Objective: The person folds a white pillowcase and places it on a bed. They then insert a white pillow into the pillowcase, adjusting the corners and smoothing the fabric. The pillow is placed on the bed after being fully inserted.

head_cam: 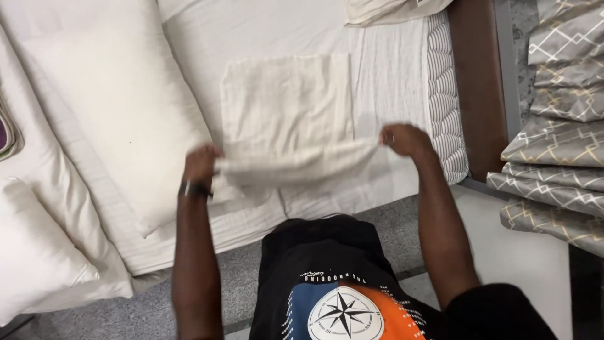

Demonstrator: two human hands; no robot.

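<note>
A cream folded cloth [286, 104] lies on the white bed [390, 82]. Its near edge is lifted off the sheet and stretched between my hands. My left hand [200, 162], with a dark band at the wrist, grips the near left corner. My right hand [406, 138] pinches the near right corner. The far part of the cloth rests flat on the bed.
A large white pillow [107, 94] lies left of the cloth, with a smaller one [31, 245] at the near left. Another cream cloth [384, 9] sits at the bed's far edge. A brown bed frame [478, 82] and grey patterned curtains [560, 126] stand to the right.
</note>
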